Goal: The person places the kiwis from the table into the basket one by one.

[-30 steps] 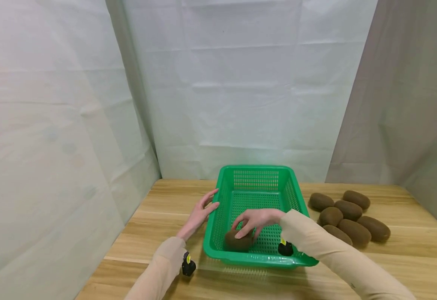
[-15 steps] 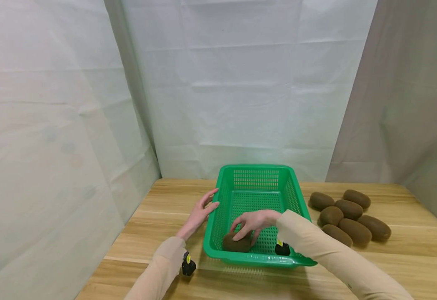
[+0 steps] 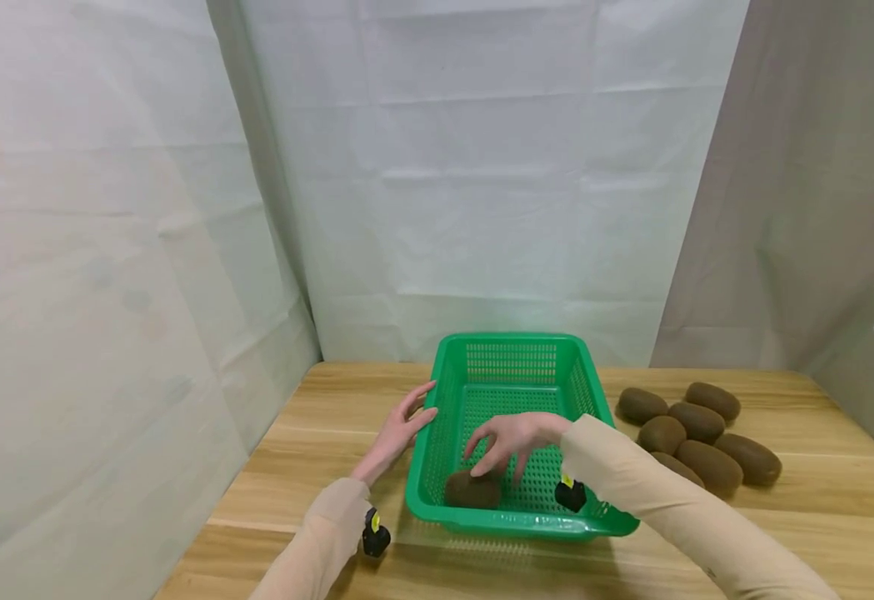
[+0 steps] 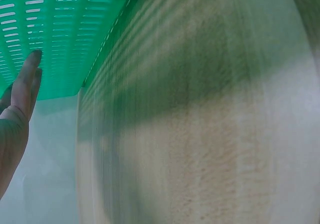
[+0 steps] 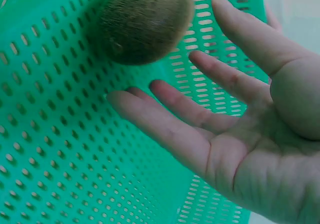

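Resting on the floor of a green basket (image 3: pixel 526 523), one fuzzy brown kiwi (image 3: pixel 472 493) lies on its side in the corner at the lower left of the basket, just below the centre of the frame; it is the only kiwi we can see in there. Above it we find the right hand (image 3: pixel 507 437), palm down, thumb and fingers spread wide and holding nothing; from the head view the thumb tip overlaps the kiwi's top edge, yet the right wrist view shows us a gap between fruit and fingers. At the basket's left side we see the left hand (image 3: pixel 397 431), thumb and fingers parted and nearly straight, fingertips at the rim and outer wall; we cannot tell how firmly they press. Right of the basket, toward the right of the frame, seven more kiwis (image 3: pixel 710 467) lie in a loose cluster on the wooden table (image 3: pixel 324 417), several touching; pale sheeting (image 3: pixel 496 208) hangs behind. As for progress, we judge the work to be at an early stage: one kiwi is inside, seated and free of any grip; seven lie outside, well apart from both hands; the basket stands level, most of its slotted floor in sight.
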{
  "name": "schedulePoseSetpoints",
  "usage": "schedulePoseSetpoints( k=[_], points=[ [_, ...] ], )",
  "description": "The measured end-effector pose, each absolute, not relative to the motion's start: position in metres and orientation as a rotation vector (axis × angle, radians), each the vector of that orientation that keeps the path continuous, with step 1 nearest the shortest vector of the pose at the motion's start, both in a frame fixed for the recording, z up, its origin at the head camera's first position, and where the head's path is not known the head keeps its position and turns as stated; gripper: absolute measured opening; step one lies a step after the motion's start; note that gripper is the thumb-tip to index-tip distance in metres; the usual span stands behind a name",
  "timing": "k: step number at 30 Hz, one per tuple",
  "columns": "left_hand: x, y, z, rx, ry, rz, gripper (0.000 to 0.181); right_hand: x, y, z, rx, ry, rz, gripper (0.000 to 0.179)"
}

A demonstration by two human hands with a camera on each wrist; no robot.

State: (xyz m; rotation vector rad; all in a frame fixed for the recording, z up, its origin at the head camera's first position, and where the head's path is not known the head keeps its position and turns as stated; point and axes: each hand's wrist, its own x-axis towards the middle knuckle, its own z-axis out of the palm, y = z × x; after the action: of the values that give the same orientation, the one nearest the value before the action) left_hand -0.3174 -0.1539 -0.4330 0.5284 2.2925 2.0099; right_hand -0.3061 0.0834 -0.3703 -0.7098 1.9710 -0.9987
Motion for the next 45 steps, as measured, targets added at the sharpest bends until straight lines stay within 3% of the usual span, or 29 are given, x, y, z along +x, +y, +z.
schedulePoseSetpoints(
  k=[10, 25, 45],
  points=[
    [-0.304, -0.15, -0.412, 0.585, 2.265, 2.01, 0.051, -0.31, 0.1, -0.344, -0.804, 2.036, -1.131, 0.033],
    [-0.315, -0.157, -0.426, 0.56, 2.217, 2.064, 0.052, -0.312, 0.14, -0.311, -0.875, 2.105, -1.278, 0.035],
    [-0.319, -0.16, -0.428, 0.542, 2.233, 2.074, 0.051, -0.305, 0.241, -0.304, -0.854, 2.226, -1.56, 0.038]
  ],
)
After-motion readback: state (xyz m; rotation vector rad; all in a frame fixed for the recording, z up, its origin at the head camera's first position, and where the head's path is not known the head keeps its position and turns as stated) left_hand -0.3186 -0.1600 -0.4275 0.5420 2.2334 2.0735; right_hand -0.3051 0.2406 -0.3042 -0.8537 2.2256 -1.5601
